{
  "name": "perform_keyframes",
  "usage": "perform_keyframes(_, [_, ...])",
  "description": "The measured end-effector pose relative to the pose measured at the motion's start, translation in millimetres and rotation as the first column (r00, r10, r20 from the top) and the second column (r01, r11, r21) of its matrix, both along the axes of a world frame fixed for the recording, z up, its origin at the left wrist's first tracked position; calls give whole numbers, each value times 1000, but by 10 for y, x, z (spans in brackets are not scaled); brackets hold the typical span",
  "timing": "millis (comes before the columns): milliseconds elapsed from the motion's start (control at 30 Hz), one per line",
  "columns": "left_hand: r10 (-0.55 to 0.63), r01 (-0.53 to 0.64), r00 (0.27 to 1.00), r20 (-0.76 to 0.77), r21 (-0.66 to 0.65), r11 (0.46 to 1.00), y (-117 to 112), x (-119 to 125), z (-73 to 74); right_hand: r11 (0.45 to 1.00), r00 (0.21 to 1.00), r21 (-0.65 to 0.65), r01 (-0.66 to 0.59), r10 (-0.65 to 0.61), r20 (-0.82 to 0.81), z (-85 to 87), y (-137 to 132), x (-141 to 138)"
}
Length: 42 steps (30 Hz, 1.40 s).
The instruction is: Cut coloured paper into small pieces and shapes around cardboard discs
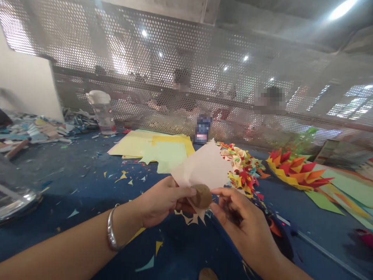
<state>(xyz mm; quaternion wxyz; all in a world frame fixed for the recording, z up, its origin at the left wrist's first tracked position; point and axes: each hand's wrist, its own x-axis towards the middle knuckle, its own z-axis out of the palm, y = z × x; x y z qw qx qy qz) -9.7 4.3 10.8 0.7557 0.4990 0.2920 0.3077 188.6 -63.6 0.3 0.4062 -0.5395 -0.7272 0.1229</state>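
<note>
A pale pink paper sheet (204, 167) with a jagged, cut lower edge is held up in front of me. Against its lower part lies a round brown disc (203, 196). My left hand (164, 198) grips both, thumb pressed on the disc and fingers behind the paper. From the other side, my right hand (241, 217) has its curled index finger and thumb at the disc's right edge. Its other fingers are folded in, and the palm side is partly hidden. Below the sheet, pointed paper cut-outs (192, 218) show.
Stacked yellow and pale green sheets (166, 153) lie ahead, with a phone (203, 128) behind. At right are a heap of coloured paper pieces (244, 171) and a red-yellow folded paper strip (297, 171). A bottle (101, 112) stands left; a perforated screen (163, 50) rises behind.
</note>
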Motion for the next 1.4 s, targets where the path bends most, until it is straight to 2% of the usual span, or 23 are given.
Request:
perform_keyframes(100, [13,-13,1000,2,13,1000,12,6,4,995,990,-95,2,-15,-140,1,15,2])
perform_keyframes(167, [13,-13,1000,15,30,999,19,7,-6,994,985,-113,-5,-14,-175,-5,28,8])
perform_keyframes(267, [17,-17,1000,17,32,999,24,7,-34,997,992,-77,9,-19,-125,-23,27,10])
perform_keyframes(433, [-16,16,1000,-9,36,999,-3,13,-31,1000,997,13,18,-19,70,-52,8,-12])
perform_keyframes(533, [-54,54,999,-10,36,998,-24,14,-10,1000,990,-15,22,-19,139,-71,15,-17])
perform_keyframes(667, [-88,88,996,0,46,995,-25,9,-26,999,989,-40,29,-23,144,-86,21,-14])
perform_keyframes(1000, [-25,24,999,-28,-29,999,-28,31,3,999,992,-29,13,-9,123,-103,11,-1])
perform_keyframes(1300, [-68,70,998,-17,78,995,-25,13,-3,998,995,-69,-2,9,102,-102,7,-8])
perform_keyframes(1400, [-48,49,999,-18,95,994,-28,14,-12,997,995,-83,-3,11,96,-117,6,-4])
